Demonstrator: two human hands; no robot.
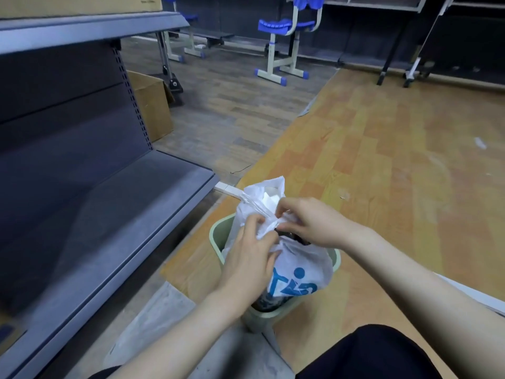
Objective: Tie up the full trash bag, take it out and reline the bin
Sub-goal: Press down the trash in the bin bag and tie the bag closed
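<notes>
A white plastic trash bag [300,265] with blue print sits full inside a small pale green bin [217,236] on the floor. Its handles are gathered into a twisted strip above the bin. My left hand [250,255] grips the near part of the bag's top, fingers curled into the plastic. My right hand [306,221] pinches the twisted handle just right of the left hand. One loose handle of the bag [269,191] sticks up behind the hands. Dark contents show through the bag's open neck.
A grey metal shelf unit [109,201] stands close on the left. A cardboard box [153,108] sits beyond it. Blue chairs [284,42] and desk frames stand at the back. A clear plastic sheet [153,324] lies on the floor by the bin. My knees are at the bottom edge.
</notes>
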